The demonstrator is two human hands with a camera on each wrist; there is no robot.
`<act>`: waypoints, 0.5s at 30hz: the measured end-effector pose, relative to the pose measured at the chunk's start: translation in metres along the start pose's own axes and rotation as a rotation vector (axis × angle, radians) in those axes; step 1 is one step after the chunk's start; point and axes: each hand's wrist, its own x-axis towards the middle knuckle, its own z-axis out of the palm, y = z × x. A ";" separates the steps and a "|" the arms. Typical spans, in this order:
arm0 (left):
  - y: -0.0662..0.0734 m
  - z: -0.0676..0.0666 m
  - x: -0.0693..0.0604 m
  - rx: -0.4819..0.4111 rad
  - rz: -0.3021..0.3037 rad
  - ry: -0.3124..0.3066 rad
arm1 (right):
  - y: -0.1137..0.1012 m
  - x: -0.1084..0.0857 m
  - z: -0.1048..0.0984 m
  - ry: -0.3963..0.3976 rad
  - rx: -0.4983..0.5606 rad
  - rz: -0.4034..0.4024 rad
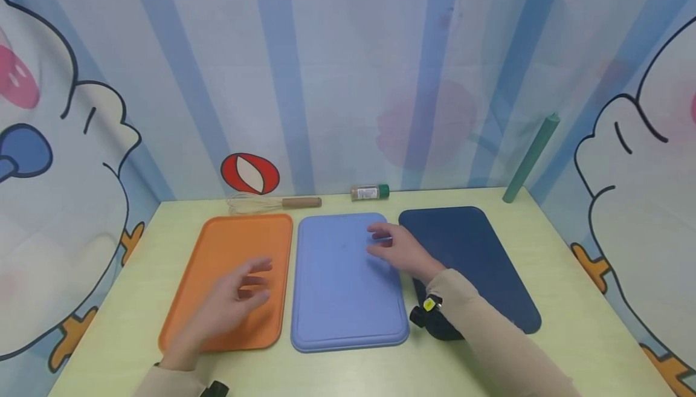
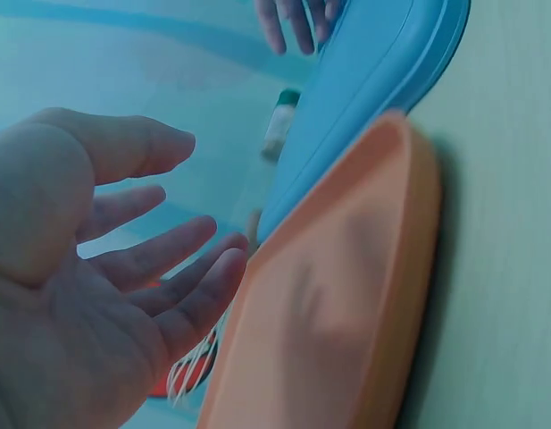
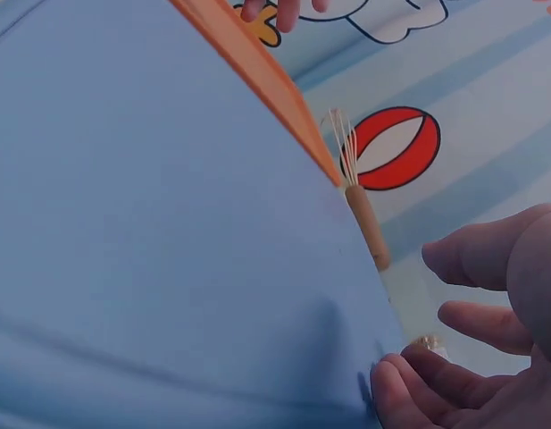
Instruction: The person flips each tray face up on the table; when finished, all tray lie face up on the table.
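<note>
Across the top of the head view hangs a striped cloth, meeting the far edge of a pale table. At the clock's hub lies a light blue tray; an orange tray sits at nine o'clock, a navy tray at three. Thin strips of table part neighbouring edges; a broader band runs along six o'clock, and a wedge of table opens beyond the navy tray's outer edge. One beige sleeve crosses the navy tray's near side.

Over the orange tray, inside its rim, hovers the left hand, thumb and fingers apart, fingertips pointing toward two o'clock. The right hand reaches toward nine o'clock over the light blue tray's upper right edge, thumb well apart from the fingers, lower fingers close together. Whether those fingertips touch that edge, I cannot tell.

At two o'clock a green stick stands tilted near the table's far right corner. Between ten and eleven, a whisk lies just beyond the orange tray, handle toward three. Near twelve, a green-capped jar lies sideways along the far edge.
</note>
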 end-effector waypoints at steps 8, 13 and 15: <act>0.009 0.026 0.011 -0.059 0.010 -0.058 | 0.016 -0.005 -0.017 0.010 -0.006 0.013; 0.016 0.038 0.015 -0.035 -0.012 -0.065 | 0.020 -0.009 -0.021 -0.018 -0.013 0.046; 0.020 0.041 0.016 -0.026 -0.015 -0.067 | 0.020 -0.010 -0.022 -0.027 -0.017 0.050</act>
